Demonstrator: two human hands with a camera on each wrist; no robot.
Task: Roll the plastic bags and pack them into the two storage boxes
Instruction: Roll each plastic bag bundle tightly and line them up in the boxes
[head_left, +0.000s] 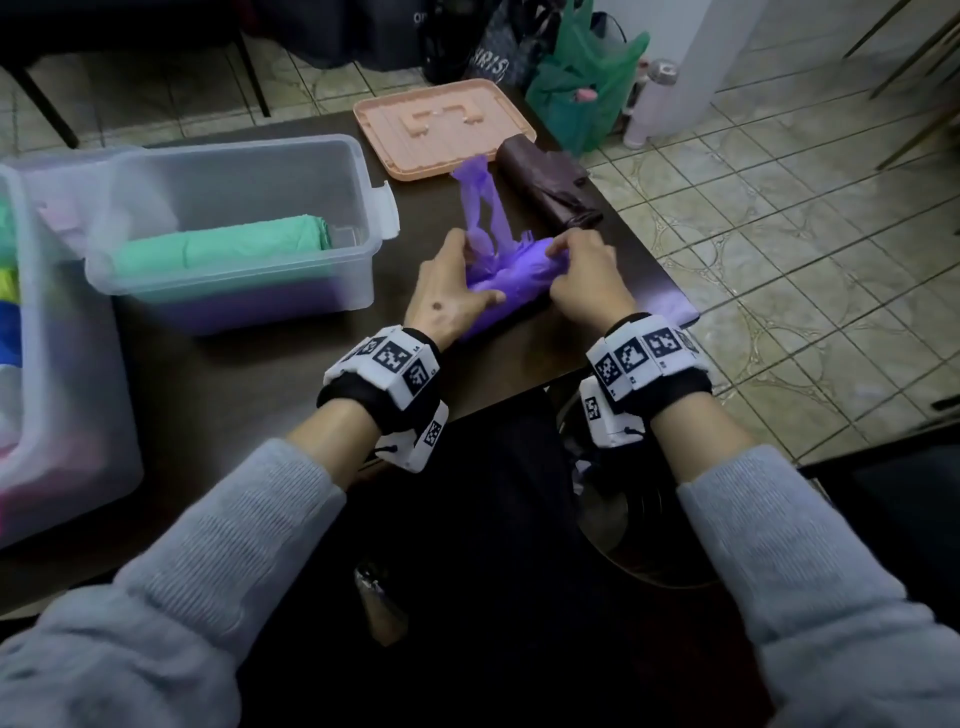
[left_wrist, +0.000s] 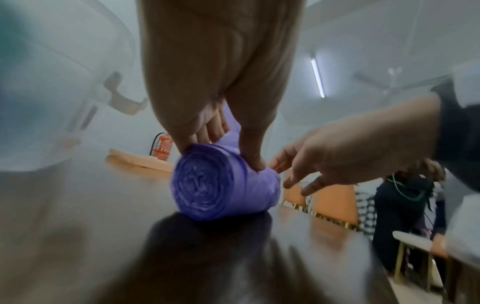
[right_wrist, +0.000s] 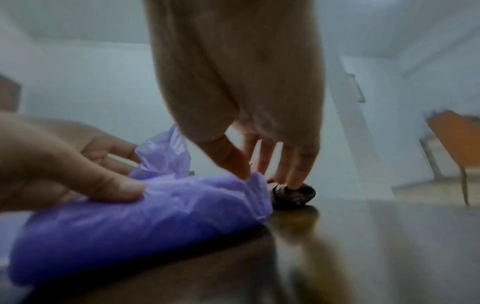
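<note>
The purple bag (head_left: 511, 270) lies rolled on the table (head_left: 249, 384), at 3 o'clock from the clear box (head_left: 234, 228) holding a green roll (head_left: 223, 249). The left hand (head_left: 449, 291) grips its left end; the right hand (head_left: 584, 275) pinches its right end.

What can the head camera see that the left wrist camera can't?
Only the head view shows the green roll inside the clear box, the loose purple handles and the brown roll. Only the left wrist view shows the spiral end of the purple roll, and a ceiling light. Both show the left hand and right hand on the purple roll, and the peach lid.
</note>
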